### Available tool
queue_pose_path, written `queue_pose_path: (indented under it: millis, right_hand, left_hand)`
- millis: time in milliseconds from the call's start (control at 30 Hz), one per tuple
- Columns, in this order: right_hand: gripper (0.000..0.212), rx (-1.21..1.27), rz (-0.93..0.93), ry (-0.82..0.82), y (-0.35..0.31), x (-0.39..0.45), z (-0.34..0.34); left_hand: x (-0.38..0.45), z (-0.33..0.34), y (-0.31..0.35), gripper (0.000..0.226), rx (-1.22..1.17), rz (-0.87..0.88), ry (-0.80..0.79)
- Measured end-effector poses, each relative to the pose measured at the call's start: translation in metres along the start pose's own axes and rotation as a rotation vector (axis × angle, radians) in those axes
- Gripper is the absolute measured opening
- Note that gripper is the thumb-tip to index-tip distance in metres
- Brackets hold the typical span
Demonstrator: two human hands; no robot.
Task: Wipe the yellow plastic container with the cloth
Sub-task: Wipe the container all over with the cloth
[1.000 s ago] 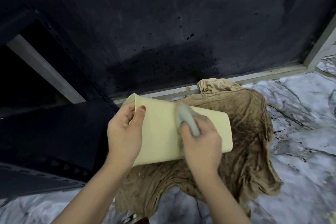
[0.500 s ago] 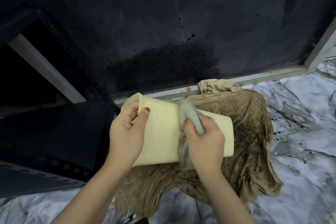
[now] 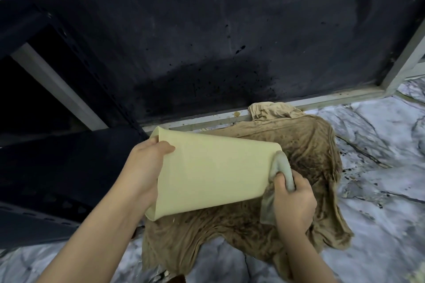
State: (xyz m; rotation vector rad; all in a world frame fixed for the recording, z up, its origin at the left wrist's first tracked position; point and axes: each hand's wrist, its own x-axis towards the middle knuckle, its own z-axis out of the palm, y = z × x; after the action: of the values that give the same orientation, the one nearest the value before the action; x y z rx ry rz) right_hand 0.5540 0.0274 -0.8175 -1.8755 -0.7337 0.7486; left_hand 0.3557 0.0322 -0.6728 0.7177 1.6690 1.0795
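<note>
Wiping in progress, finish not confirmable: right hand (image 3: 295,200) clamps the grey cloth (image 3: 281,173) against the narrow end of the yellow plastic container (image 3: 213,172), left hand (image 3: 147,163) gripping its wide rim, held sideways above a stained brown rag (image 3: 305,145) on the marbled surface (image 3: 379,190); broad side looks clean, underside unseen.

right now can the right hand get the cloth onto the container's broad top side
Probably yes. The right hand presses the grey cloth against the narrow end of the yellow container, and the broad side is bare; the left hand grips only the wide rim.
</note>
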Motion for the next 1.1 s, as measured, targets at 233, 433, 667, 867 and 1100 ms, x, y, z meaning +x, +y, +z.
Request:
queue_pose_path:
  millis: [233,433,667,867,1100]
  right_hand:
    - [0.03,-0.025,-0.027,0.001,0.004,-0.002,-0.002]
    - [0.029,0.036,-0.045,-0.016,-0.001,-0.006,-0.001]
    - [0.021,0.183,-0.072,-0.145,-0.026,-0.017,0.003]
    - [0.023,0.26,-0.325,-0.346,-0.069,-0.053,0.017]
    - [0.013,0.242,-0.284,-0.367,-0.069,-0.045,0.019]
  left_hand:
    - [-0.001,0.002,-0.002,0.052,-0.032,0.014,0.155]
    - [-0.01,0.011,-0.004,0.03,0.086,0.233,0.138]
    - [-0.012,0.02,-0.015,0.025,0.204,0.346,0.007]
    - [-0.013,0.028,-0.019,0.024,0.321,0.407,-0.03]
    - [-0.011,0.028,-0.022,0.017,0.305,0.42,-0.045]
